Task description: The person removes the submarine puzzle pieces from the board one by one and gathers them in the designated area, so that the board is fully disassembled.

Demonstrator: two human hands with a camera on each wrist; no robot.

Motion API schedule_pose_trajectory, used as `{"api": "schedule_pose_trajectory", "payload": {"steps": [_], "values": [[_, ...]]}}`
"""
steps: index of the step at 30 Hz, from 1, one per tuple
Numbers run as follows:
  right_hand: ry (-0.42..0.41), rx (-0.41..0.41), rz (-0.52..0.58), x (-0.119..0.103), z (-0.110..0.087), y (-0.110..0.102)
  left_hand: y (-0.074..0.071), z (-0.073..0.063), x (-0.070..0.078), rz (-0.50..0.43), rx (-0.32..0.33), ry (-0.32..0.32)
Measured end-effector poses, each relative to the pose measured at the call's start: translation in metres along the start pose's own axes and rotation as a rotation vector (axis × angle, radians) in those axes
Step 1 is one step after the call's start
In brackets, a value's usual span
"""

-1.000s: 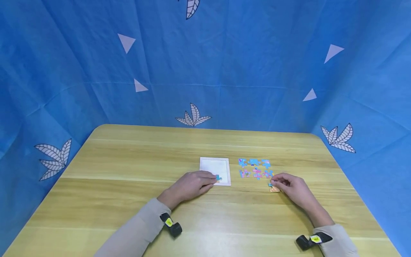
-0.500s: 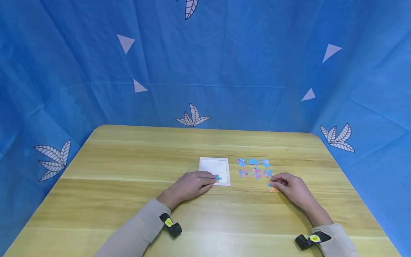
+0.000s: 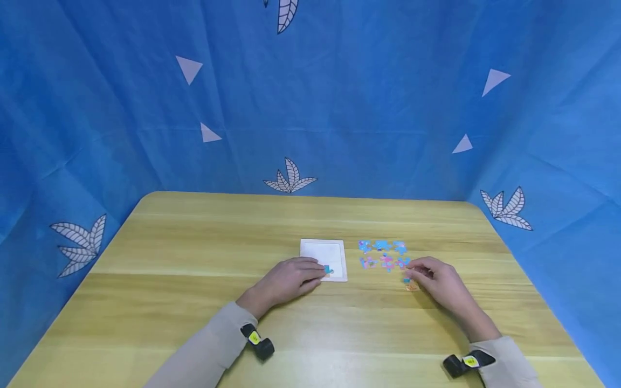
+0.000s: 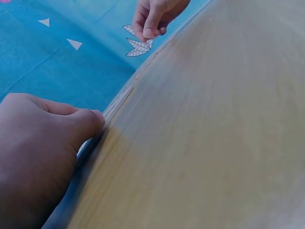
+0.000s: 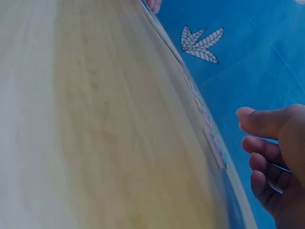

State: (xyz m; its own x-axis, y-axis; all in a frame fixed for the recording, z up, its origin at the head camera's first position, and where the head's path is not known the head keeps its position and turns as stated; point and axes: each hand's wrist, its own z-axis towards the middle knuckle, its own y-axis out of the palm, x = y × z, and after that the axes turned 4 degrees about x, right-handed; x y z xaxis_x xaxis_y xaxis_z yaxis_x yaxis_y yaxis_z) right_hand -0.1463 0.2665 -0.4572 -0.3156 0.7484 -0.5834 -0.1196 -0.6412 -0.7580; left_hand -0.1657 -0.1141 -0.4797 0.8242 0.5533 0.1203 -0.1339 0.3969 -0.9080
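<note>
My left hand point(image 3: 291, 277) grips the near left corner of a square white puzzle board point(image 3: 324, 251), fingers on top and thumb along its near edge. A teal and orange puzzle piece point(image 3: 327, 269) lies in the board at these fingertips, partly covered by them. My right hand point(image 3: 434, 276) hovers with loosely bent fingers over an orange and teal piece point(image 3: 412, 288) on the table. In the right wrist view, the right thumb point(image 5: 252, 123) stands apart from the index finger, with nothing between them. Rows of blue pieces point(image 3: 381, 246) and pink pieces point(image 3: 386, 261) lie left of that hand.
The wooden table point(image 3: 204, 242) runs back to a blue curtain point(image 3: 339, 108) printed with leaves and triangles. A camera on a strap sits on each wrist, the left wrist camera point(image 3: 264, 349) and the right wrist camera point(image 3: 455, 366).
My right fingertips have shifted slightly left over the orange and teal piece, towards the end of the pink row. The left hand stays in place on the board. The head view has drifted slightly.
</note>
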Motion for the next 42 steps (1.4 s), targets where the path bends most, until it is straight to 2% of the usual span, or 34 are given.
{"api": "schedule_pose_trajectory", "payload": {"steps": [5,12,18,23,32,42], "values": [[-0.042,-0.002,0.022,-0.009,0.002,0.002,0.0,-0.006,0.001,0.002,0.016,-0.036],[-0.067,-0.051,0.06,-0.021,0.008,0.008,-0.005,-0.014,0.005,0.004,0.04,-0.102],[-0.132,-0.063,0.066,-0.036,0.02,0.021,-0.006,-0.021,0.004,-0.001,0.044,-0.189],[-0.188,-0.099,0.086,-0.051,0.03,0.033,-0.006,-0.023,0.004,0.01,0.041,-0.216],[-0.226,-0.169,0.053,-0.072,0.041,0.057,-0.009,-0.02,0.005,0.012,-0.036,-0.264],[-0.272,-0.22,-0.004,-0.089,0.051,0.076,-0.009,-0.019,0.006,-0.004,-0.071,-0.291]]}}
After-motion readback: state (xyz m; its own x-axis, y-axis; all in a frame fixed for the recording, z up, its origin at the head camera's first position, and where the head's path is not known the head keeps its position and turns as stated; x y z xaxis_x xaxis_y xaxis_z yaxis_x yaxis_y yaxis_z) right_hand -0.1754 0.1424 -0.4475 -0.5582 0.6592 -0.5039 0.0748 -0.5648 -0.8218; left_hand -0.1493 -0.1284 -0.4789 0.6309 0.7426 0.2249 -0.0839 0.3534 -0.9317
